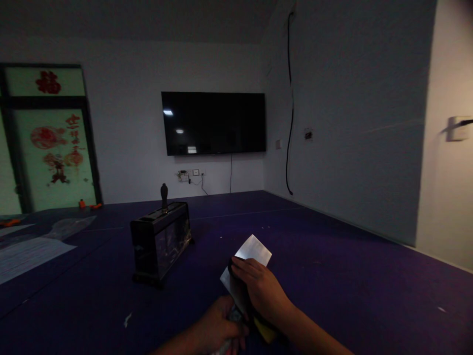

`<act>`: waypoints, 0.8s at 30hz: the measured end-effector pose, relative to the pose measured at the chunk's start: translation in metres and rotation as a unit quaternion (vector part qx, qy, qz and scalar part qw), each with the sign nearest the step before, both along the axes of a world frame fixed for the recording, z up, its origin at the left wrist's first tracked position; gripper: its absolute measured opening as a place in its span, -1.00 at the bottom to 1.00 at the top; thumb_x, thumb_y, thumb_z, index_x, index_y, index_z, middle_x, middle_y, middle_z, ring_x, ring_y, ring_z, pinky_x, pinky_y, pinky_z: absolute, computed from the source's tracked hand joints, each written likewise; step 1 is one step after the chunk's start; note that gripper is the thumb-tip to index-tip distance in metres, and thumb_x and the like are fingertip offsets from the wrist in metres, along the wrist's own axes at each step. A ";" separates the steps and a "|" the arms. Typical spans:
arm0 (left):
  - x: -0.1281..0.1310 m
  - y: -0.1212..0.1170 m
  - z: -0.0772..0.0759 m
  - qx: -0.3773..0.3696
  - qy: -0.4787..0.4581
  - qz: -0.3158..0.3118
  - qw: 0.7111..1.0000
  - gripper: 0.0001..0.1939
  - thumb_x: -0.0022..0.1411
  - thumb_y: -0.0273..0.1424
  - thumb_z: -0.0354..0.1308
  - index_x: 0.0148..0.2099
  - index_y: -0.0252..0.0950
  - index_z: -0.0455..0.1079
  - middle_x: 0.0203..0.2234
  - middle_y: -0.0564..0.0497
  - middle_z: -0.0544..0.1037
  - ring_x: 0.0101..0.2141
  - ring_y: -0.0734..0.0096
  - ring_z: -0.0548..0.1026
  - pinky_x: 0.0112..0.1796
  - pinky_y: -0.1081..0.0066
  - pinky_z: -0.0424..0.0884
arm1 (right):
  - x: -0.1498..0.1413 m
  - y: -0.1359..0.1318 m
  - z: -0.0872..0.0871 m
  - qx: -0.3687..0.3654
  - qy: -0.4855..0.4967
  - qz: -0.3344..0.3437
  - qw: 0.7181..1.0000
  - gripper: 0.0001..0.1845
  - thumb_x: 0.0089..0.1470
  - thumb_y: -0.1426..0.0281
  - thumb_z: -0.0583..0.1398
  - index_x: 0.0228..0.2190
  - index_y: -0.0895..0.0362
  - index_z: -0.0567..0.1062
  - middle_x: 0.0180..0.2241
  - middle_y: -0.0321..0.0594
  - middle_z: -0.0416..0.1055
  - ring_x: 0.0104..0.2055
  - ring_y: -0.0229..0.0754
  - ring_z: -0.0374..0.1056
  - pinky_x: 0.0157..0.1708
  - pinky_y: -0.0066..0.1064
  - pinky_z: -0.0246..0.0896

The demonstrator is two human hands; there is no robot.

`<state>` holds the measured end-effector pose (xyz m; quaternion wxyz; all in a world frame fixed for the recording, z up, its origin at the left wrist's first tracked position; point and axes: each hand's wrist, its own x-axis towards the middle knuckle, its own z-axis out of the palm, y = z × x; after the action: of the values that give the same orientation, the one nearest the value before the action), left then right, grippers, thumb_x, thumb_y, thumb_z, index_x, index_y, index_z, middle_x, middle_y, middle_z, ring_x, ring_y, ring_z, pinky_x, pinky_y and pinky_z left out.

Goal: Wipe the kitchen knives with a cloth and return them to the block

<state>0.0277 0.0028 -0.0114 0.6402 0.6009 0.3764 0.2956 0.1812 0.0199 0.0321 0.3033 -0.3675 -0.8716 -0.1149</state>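
Observation:
A cleaver (254,250) with a broad silvery blade is held out low in front of me, its far end tilted up and away. My left hand (221,323) is closed round its near end, where the handle is mostly hidden by my fingers. My right hand (262,286) lies across the blade, fingers curled over a dark cloth (248,301) against the metal. A yellow patch (265,331) shows below that hand; I cannot tell whether it belongs to the cloth. Further left stands a black knife block (162,246) with one dark handle (164,197) sticking up from its top.
The purple surface (332,296) spreads all round, with small white scraps on it. Printed paper (33,256), clear plastic (72,227) and orange items (88,204) lie at the left. A television (214,123) hangs on the far wall, above sockets and cables.

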 end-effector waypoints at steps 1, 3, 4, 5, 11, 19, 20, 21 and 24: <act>0.000 0.000 0.001 0.001 -0.001 0.000 1.000 -0.66 -0.24 -0.45 0.16 -0.32 -0.36 0.21 -0.77 0.15 0.39 -0.82 0.59 0.26 -0.77 0.60 0.18 | -0.001 -0.001 0.000 -0.001 -0.001 0.000 1.000 -0.52 0.01 0.61 -0.08 -0.06 0.14 0.36 0.04 -0.18 0.24 -0.05 -0.15 0.21 -0.08 -0.28 0.16; 0.001 -0.001 0.004 -0.007 -0.001 -0.009 1.000 -0.68 -0.24 -0.44 0.16 -0.33 -0.36 0.22 -0.77 0.14 0.39 -0.83 0.60 0.24 -0.79 0.60 0.16 | -0.002 -0.005 0.001 -0.007 -0.008 0.008 1.000 -0.52 0.01 0.60 -0.08 -0.06 0.13 0.36 0.05 -0.21 0.23 -0.05 -0.15 0.21 -0.08 -0.28 0.15; 0.002 -0.002 0.005 -0.010 -0.003 -0.012 1.000 -0.69 -0.23 -0.44 0.16 -0.34 -0.36 0.22 -0.77 0.14 0.39 -0.83 0.60 0.23 -0.79 0.60 0.15 | -0.003 -0.006 0.001 -0.011 -0.016 0.016 1.000 -0.52 0.00 0.60 -0.06 -0.06 0.12 0.36 0.05 -0.23 0.22 -0.05 -0.15 0.20 -0.07 -0.28 0.14; 0.002 -0.003 0.007 -0.012 -0.006 -0.014 1.000 -0.70 -0.23 -0.44 0.16 -0.35 -0.36 0.22 -0.77 0.14 0.39 -0.84 0.60 0.23 -0.79 0.60 0.14 | -0.004 -0.008 0.001 -0.017 -0.025 0.025 0.999 -0.53 -0.01 0.58 -0.04 -0.05 0.11 0.35 0.06 -0.24 0.21 -0.05 -0.15 0.20 -0.07 -0.29 0.14; 0.002 -0.004 0.009 0.006 -0.009 -0.036 0.999 -0.80 -0.18 -0.41 0.12 -0.44 -0.39 0.26 -0.77 0.11 0.38 -0.83 0.58 0.25 -0.80 0.58 0.12 | -0.009 -0.015 0.003 -0.044 -0.067 0.048 0.996 -0.51 -0.04 0.57 -0.01 -0.03 0.09 0.33 0.08 -0.29 0.18 -0.01 -0.17 0.19 -0.05 -0.34 0.12; -0.004 -0.002 0.003 -0.002 0.009 -0.032 0.999 -0.68 -0.17 -0.44 0.14 -0.29 -0.33 0.18 -0.73 0.17 0.40 -0.81 0.60 0.27 -0.74 0.60 0.15 | 0.001 -0.002 0.006 -0.007 -0.012 0.004 1.000 -0.49 -0.03 0.62 -0.07 -0.04 0.15 0.34 0.06 -0.22 0.21 -0.01 -0.17 0.18 -0.03 -0.29 0.11; -0.005 -0.002 0.002 -0.003 0.013 -0.034 0.999 -0.66 -0.17 -0.43 0.15 -0.28 -0.33 0.17 -0.72 0.17 0.40 -0.80 0.60 0.28 -0.74 0.59 0.15 | 0.004 0.001 0.006 0.002 -0.005 -0.009 1.000 -0.48 -0.04 0.63 -0.08 -0.04 0.17 0.34 0.05 -0.20 0.22 -0.02 -0.16 0.18 -0.04 -0.29 0.12; -0.006 -0.002 0.002 -0.005 0.017 -0.040 0.999 -0.64 -0.17 -0.42 0.15 -0.26 -0.32 0.16 -0.72 0.17 0.40 -0.80 0.59 0.28 -0.74 0.59 0.16 | 0.006 0.005 0.005 0.009 0.002 -0.022 1.000 -0.47 -0.06 0.64 -0.08 -0.04 0.18 0.34 0.05 -0.18 0.22 -0.02 -0.16 0.18 -0.04 -0.28 0.13; -0.007 0.000 0.001 -0.012 0.019 -0.060 0.998 -0.58 -0.19 -0.37 0.18 -0.24 -0.32 0.14 -0.72 0.16 0.40 -0.78 0.56 0.29 -0.74 0.58 0.17 | 0.012 0.013 0.004 0.019 0.009 -0.045 0.999 -0.45 -0.09 0.66 -0.08 -0.06 0.20 0.36 0.04 -0.17 0.23 -0.05 -0.16 0.21 -0.04 -0.28 0.13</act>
<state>0.0207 0.0024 -0.0106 0.6568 0.6202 0.3553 0.2401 0.1932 0.0326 0.0364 0.3123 -0.4013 -0.8493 -0.1418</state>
